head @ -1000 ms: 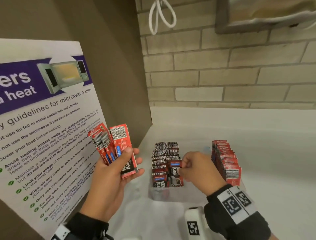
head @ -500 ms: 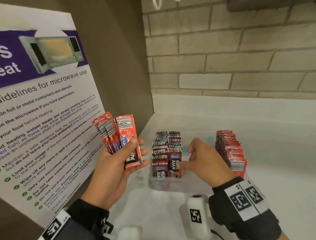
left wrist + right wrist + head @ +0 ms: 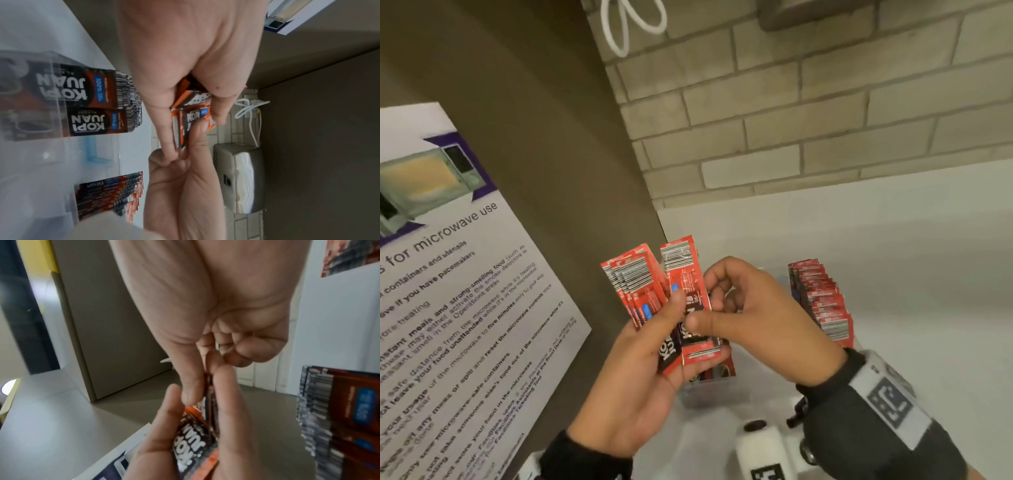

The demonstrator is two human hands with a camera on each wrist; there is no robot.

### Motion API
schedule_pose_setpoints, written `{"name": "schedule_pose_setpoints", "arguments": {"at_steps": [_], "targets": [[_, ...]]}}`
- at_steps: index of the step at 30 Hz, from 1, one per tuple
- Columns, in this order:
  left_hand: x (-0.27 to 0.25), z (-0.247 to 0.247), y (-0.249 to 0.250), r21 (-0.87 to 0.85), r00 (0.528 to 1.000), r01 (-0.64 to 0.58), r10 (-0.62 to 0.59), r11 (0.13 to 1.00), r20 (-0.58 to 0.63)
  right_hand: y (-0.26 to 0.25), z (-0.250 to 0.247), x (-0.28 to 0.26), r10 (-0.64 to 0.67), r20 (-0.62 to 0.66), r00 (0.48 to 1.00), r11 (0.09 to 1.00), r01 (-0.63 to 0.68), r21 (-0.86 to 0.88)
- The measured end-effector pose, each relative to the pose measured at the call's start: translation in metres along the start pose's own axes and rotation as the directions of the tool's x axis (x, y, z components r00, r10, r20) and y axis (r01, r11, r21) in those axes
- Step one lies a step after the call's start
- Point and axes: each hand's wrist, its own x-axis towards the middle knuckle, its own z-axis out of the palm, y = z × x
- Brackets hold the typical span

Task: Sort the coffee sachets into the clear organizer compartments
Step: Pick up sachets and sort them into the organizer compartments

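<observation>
A large microwave-use poster (image 3: pixel 458 308) fills the left of the head view, leaning against a brown panel, with a brick wall (image 3: pixel 808 102) across the upper right and a white counter (image 3: pixel 928 274) below it. At lower centre the clear organizer (image 3: pixel 714 394) stands on the counter, mostly hidden behind the hands; its walls are hard to make out. A row of sachets (image 3: pixel 822 301) stands upright on edge in it at centre right, barcode ends up. In the left wrist view two more packed rows (image 3: pixel 88 100) show their printed fronts through the clear wall.

The left hand (image 3: pixel 640 387), lower centre, grips a fan of coffee sachets (image 3: pixel 633 284), long axes near upright and tilted slightly left, barcode ends pointing up. The right hand (image 3: pixel 753 329) reaches in from the right, thumb and fingers pinching the front sachet (image 3: pixel 690 301) of that fan, which stands upright, at its lower half. The sachets' lower ends are covered by both hands.

A steel dispenser (image 3: pixel 238 178) hangs on the wall, with a white cord (image 3: pixel 626 24) looped at the head view's top.
</observation>
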Motion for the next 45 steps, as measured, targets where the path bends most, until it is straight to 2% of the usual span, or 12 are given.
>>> {"name": "schedule_pose_setpoints", "arguments": {"at_steps": [8, 17, 20, 21, 22, 24, 25, 26, 31, 35, 40, 45], "targets": [[-0.004, -0.001, 0.002, 0.017, 0.997, -0.075, 0.075, 0.997, -0.02, 0.002, -0.001, 0.002, -0.03, -0.096, 0.995, 0.999, 0.033, 0.028], [-0.012, 0.002, 0.006, 0.124, 0.988, -0.147, 0.152, 0.981, -0.035, -0.002, 0.0, -0.001, -0.003, -0.112, 0.994, 0.99, 0.019, 0.139], [-0.014, 0.001, 0.009, 0.086, 0.989, -0.134, 0.138, 0.987, -0.046, -0.008, -0.01, -0.002, -0.187, -0.219, 0.958, 0.981, 0.194, 0.01], [-0.015, 0.0, 0.01, 0.073, 0.99, -0.125, 0.129, 0.989, -0.048, -0.009, -0.014, -0.003, -0.317, -0.215, 0.924, 0.946, 0.29, -0.147], [-0.015, 0.0, 0.011, 0.066, 0.992, -0.117, 0.12, 0.991, -0.046, -0.009, -0.017, -0.003, -0.462, -0.156, 0.873, 0.849, 0.384, -0.363], [-0.016, -0.001, 0.012, 0.081, 0.995, -0.093, 0.095, 0.992, -0.02, -0.008, -0.021, -0.002, -0.641, 0.044, 0.766, 0.516, 0.473, -0.715], [-0.017, -0.001, 0.012, 0.104, 0.997, -0.075, 0.075, 0.992, 0.003, -0.006, -0.022, 0.0, -0.663, 0.119, 0.74, 0.399, 0.482, -0.78], [-0.018, -0.002, 0.011, 0.131, 0.998, -0.054, 0.051, 0.99, 0.033, -0.004, -0.022, 0.001, -0.659, 0.153, 0.736, 0.351, 0.482, -0.803], [-0.02, -0.004, 0.007, 0.191, 0.99, 0.018, -0.044, 0.981, 0.131, -0.015, -0.024, -0.006, -0.632, 0.226, 0.741, 0.29, 0.496, -0.818], [-0.017, 0.0, 0.004, 0.166, 0.988, 0.04, -0.063, 0.985, 0.138, -0.016, -0.016, -0.009, -0.493, 0.262, 0.83, 0.19, 0.397, -0.898], [-0.017, 0.002, -0.002, 0.158, 0.987, 0.064, -0.086, 0.985, 0.138, -0.007, -0.01, -0.008, -0.422, 0.208, 0.882, 0.296, 0.351, -0.889], [-0.014, -0.004, 0.001, 0.221, 0.994, 0.003, -0.026, 0.975, 0.102, -0.009, -0.018, -0.005, -0.37, 0.084, 0.925, 0.683, 0.333, -0.65]]}}
